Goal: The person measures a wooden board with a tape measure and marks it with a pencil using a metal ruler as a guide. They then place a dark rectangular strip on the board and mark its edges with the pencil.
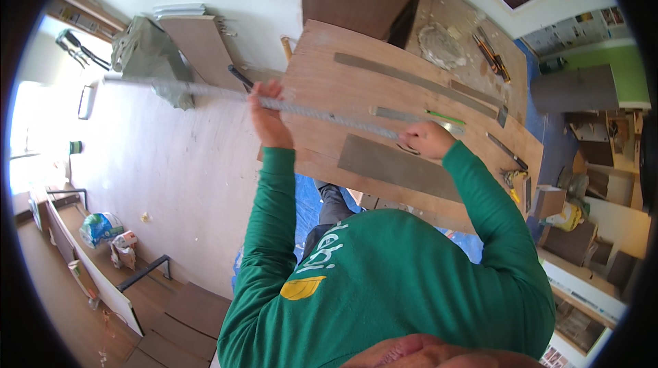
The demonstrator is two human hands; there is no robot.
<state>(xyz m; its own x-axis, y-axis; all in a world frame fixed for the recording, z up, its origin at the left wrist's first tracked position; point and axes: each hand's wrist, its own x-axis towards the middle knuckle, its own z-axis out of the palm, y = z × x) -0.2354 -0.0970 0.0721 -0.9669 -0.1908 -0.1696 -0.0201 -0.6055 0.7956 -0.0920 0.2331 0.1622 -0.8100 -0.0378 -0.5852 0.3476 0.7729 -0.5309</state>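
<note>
A long, thin grey strip (329, 117) stretches slantwise over the worktable, its far left end blurred against the pale floor or panel. My right hand (426, 139) is closed in a pinch round its right end. Further along the strip, my left hand (271, 120) has it between thumb and fingers; the fingertips are slightly smeared. Beneath lies the wooden worktable (312, 59). On it are a flat grey-brown panel (397, 168), a long narrow brown strip (404, 80), a metal ruler (391, 113) and a green pencil (445, 117).
At the table's right side lie a dark-handled tool (507, 150) and a yellow-and-black tool (513, 183). Several knives or markers (490, 56) rest on a stained surface at the back. A grey bag (147, 52) and a leaning board (199, 49) stand back left.
</note>
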